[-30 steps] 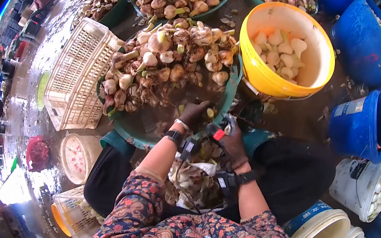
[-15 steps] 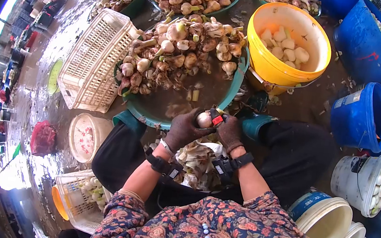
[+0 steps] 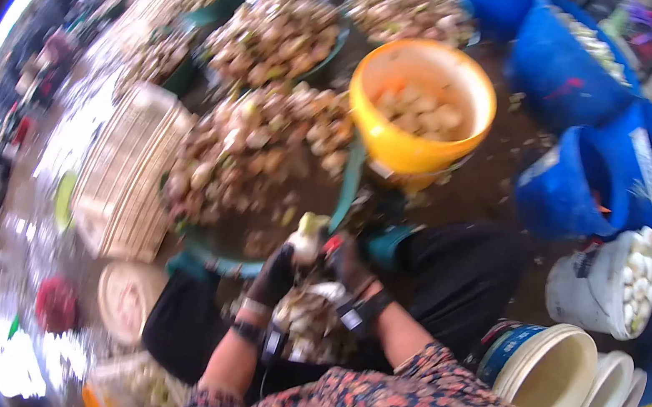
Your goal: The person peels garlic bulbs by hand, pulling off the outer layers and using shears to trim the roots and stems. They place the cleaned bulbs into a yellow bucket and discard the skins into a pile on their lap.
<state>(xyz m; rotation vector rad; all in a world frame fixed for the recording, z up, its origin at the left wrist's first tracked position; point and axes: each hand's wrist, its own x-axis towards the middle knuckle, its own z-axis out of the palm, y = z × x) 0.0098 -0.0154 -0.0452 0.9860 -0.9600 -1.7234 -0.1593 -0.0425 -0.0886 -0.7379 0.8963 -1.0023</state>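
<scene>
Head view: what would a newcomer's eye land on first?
The yellow bucket at upper centre, with pale bulbs inside, stands out most. Left of it a green basin is heaped with brown bulbs, and blue tubs crowd the right side. At centre, over the lap, the gloved left hand holds a bulb with the right hand close against it; the frame is blurred.

Smeared by motion from edge to edge, blurring the heaped bulbs into one pale mass, leaving the fingers of the left hand and right hand indistinct around a pale bulb, and reducing something between them to a red speck.
</scene>
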